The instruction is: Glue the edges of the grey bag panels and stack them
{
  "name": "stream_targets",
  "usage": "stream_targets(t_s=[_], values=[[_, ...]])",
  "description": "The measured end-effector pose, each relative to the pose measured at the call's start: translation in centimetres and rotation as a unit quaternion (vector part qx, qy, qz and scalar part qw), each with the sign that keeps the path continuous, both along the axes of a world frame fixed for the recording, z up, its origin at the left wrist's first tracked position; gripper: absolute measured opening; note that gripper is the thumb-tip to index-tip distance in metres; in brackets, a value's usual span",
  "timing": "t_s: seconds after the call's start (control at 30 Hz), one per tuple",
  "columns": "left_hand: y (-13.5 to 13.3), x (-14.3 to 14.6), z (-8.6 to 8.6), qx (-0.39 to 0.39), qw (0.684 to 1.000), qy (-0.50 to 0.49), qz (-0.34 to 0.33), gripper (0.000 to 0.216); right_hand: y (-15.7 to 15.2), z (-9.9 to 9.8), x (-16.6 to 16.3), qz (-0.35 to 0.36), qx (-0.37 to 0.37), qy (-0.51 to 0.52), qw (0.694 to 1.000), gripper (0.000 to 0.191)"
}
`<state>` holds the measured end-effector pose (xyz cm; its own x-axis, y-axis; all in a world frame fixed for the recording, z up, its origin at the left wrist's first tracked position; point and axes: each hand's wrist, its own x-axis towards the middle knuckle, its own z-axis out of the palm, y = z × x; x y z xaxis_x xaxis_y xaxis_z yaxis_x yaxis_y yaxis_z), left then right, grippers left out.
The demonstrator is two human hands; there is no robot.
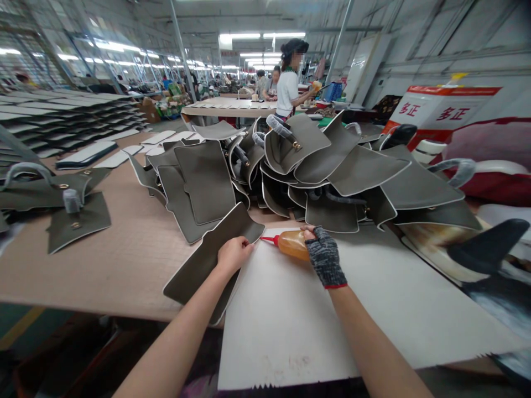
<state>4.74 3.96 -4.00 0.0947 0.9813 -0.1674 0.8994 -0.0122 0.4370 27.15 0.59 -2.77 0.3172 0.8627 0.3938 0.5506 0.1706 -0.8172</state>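
Currently, the gloved right hand (324, 254) is holding an amber bottle (292, 245), its red nozzle (271, 240) pointing at the edge of a grey panel (206, 257). The bare left hand (234, 253) is resting curled on that panel; whether it is pinching, I cannot tell. The panel is lying by the white paper (290, 320), before piled grey pieces (365, 171).

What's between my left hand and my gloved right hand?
In the head view: a corner of the grey-brown bag panel, then the squeeze bottle, red nozzle first, with the white sheet beneath.
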Motion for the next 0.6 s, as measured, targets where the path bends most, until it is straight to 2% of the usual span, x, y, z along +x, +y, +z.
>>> stream_targets(t_s=[0.6], values=[[0.0,-0.1,-0.1,0.005,1.0,-0.002,-0.002,0.029,-3.3,0.8,-1.7,0.025,-0.077,0.054,0.995,0.031]])
